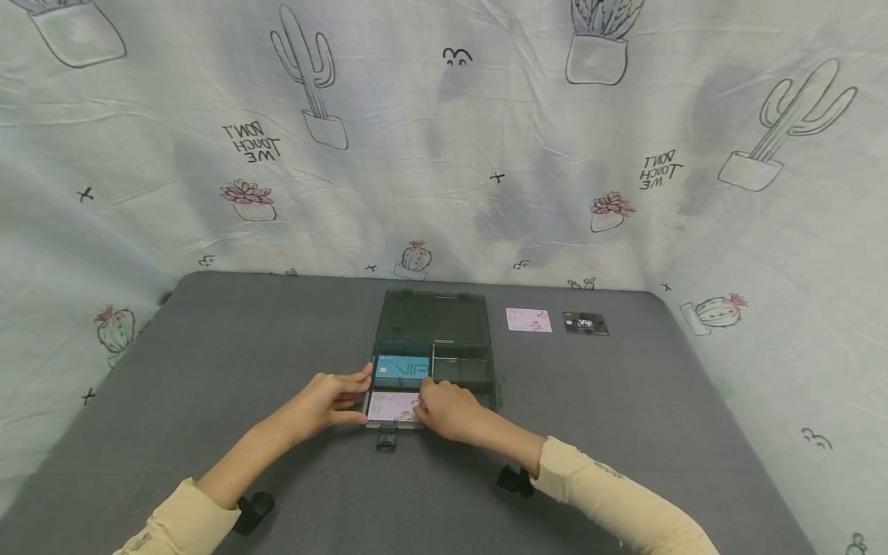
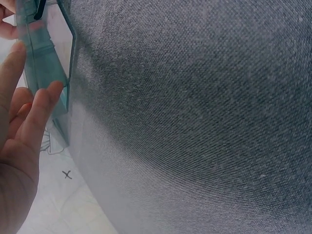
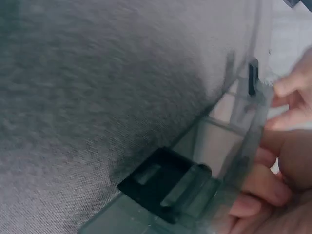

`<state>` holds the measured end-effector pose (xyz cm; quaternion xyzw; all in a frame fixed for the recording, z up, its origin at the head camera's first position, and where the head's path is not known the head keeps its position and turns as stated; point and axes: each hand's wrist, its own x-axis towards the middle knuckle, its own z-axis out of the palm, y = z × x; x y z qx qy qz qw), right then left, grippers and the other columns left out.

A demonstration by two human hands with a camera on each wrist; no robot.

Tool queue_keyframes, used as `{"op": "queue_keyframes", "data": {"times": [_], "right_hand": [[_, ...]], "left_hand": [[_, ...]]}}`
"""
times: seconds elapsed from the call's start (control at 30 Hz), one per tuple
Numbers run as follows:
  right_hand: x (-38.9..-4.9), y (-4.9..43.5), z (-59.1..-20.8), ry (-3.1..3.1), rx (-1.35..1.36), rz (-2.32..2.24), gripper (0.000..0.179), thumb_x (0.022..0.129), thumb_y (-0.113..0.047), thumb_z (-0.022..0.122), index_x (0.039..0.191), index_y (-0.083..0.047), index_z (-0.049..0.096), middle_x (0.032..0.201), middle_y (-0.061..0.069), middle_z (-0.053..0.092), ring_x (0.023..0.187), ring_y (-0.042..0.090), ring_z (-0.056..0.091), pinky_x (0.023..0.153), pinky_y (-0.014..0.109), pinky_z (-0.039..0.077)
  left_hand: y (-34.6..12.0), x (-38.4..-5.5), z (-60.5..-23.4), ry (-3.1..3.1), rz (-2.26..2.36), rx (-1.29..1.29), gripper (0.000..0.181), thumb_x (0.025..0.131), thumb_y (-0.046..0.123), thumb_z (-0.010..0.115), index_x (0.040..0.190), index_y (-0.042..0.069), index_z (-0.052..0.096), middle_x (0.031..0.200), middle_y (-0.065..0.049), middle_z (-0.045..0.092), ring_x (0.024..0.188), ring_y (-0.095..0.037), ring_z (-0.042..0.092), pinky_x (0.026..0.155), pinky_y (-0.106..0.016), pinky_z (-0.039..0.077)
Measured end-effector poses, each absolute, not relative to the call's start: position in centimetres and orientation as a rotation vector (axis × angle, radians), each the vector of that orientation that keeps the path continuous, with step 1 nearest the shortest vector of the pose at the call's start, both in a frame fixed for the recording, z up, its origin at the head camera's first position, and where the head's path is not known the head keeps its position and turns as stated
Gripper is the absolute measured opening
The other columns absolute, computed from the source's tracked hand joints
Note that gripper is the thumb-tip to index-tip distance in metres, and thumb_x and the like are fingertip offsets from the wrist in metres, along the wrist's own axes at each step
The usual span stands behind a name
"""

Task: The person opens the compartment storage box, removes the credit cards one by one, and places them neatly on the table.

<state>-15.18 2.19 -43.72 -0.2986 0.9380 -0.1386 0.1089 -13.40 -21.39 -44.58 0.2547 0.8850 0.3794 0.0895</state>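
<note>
A translucent dark green case (image 1: 492,362) lies on the table with its lid (image 1: 433,317) raised at the back. My left hand (image 1: 324,405) rests against the case's left side, thumb near the front corner and fingers further back along the wall. In the front left compartment lies a pink card (image 1: 391,405). The curled fingers of my right hand (image 1: 447,408) pinch its right end; in the right wrist view those fingers (image 3: 263,185) reach in over the case wall. A blue card (image 1: 402,367) lies in the compartment behind. My right hand partly hides the front right compartment.
Right of the lid, another pink card (image 1: 529,320) and a black Vip card (image 1: 585,323) lie flat on the grey table (image 1: 291,331). A black latch (image 1: 387,439) sticks out from the case's front. A printed cloth (image 1: 416,154) hangs behind the table.
</note>
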Motion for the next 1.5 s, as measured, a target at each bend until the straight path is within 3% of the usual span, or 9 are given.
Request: {"op": "queue_keyframes", "data": {"times": [0.1,0.2,0.3,0.4,0.53,0.67,1.03,1.3,1.5], "right_hand": [[-15.0,2.1,-43.7,2.803,-0.891,-0.390,0.028,0.096,-0.016,0.056,0.069,-0.008,0.054,0.052,-0.005,0.035,0.045,0.007,0.035,0.036,0.020,0.029],[-15.2,2.0,-43.5,2.807,-0.894,-0.367,0.040,0.095,-0.016,0.058,0.057,-0.014,0.044,0.051,-0.006,0.034,0.044,0.006,0.033,0.036,0.019,0.027],[-15.5,2.0,-43.4,2.769,-0.870,-0.372,0.035,0.094,-0.016,0.060,0.062,-0.012,0.047,0.051,-0.005,0.034,0.044,0.006,0.032,0.036,0.019,0.026],[-15.6,2.0,-43.6,2.758,-0.862,-0.386,0.018,0.094,-0.016,0.061,0.083,-0.002,0.061,0.054,-0.004,0.036,0.045,0.008,0.034,0.037,0.020,0.028],[-15.4,2.2,-43.9,2.782,-0.876,-0.451,0.023,0.093,-0.014,0.061,0.101,0.007,0.062,0.054,-0.004,0.037,0.045,0.007,0.034,0.036,0.019,0.027],[-15.4,2.4,-44.4,2.774,-0.861,-0.555,0.016,0.093,-0.013,0.061,0.096,0.003,0.061,0.055,-0.005,0.040,0.044,0.005,0.034,0.036,0.017,0.027],[-15.6,2.8,-44.5,2.830,-0.884,-0.620,0.018,0.089,-0.014,0.066,0.100,0.000,0.063,0.055,-0.007,0.045,0.045,0.004,0.036,0.038,0.017,0.031],[-16.4,3.1,-43.9,2.775,-0.973,-0.903,0.013,0.086,-0.009,0.072,0.080,-0.008,0.060,0.052,-0.008,0.041,0.043,0.002,0.033,0.037,0.014,0.024],[-16.7,3.4,-43.7,2.701,-1.102,-0.870,0.018,0.088,-0.010,0.071,0.078,-0.013,0.057,0.074,-0.003,0.054,0.064,0.007,0.042,0.052,0.016,0.035]], "left_hand": [[-21.4,-13.4,-44.5,2.631,1.128,0.754,0.059,0.078,0.004,0.076,0.129,-0.014,0.050,0.142,-0.030,0.033,0.120,-0.043,0.048,0.084,-0.031,0.056],[-21.4,-13.4,-44.4,2.632,1.124,0.760,0.059,0.078,0.004,0.076,0.129,-0.014,0.050,0.142,-0.030,0.033,0.120,-0.043,0.048,0.084,-0.031,0.056],[-21.4,-13.4,-44.5,2.629,1.130,0.755,0.059,0.078,0.004,0.076,0.129,-0.014,0.050,0.143,-0.030,0.033,0.121,-0.043,0.047,0.084,-0.032,0.056],[-21.4,-13.3,-44.5,2.628,1.134,0.750,0.059,0.078,0.004,0.076,0.128,-0.014,0.050,0.143,-0.030,0.032,0.121,-0.043,0.047,0.085,-0.032,0.056],[-21.5,-13.4,-44.5,2.632,1.134,0.755,0.059,0.078,0.003,0.076,0.128,-0.015,0.051,0.142,-0.031,0.033,0.120,-0.043,0.048,0.084,-0.032,0.056],[-21.4,-13.4,-44.6,2.634,1.128,0.763,0.058,0.077,0.001,0.076,0.128,-0.015,0.051,0.142,-0.031,0.033,0.120,-0.043,0.048,0.084,-0.032,0.056],[-21.3,-13.4,-44.4,2.647,1.116,0.779,0.058,0.078,0.004,0.076,0.127,-0.015,0.051,0.142,-0.031,0.034,0.119,-0.043,0.049,0.084,-0.032,0.056],[-21.5,-13.6,-44.3,2.629,1.132,0.780,0.059,0.078,0.003,0.076,0.127,-0.016,0.051,0.142,-0.032,0.033,0.118,-0.043,0.050,0.084,-0.034,0.056],[-21.6,-13.8,-44.4,2.626,1.133,0.792,0.059,0.077,0.003,0.077,0.127,-0.016,0.051,0.141,-0.032,0.033,0.119,-0.044,0.049,0.084,-0.033,0.056]]}}
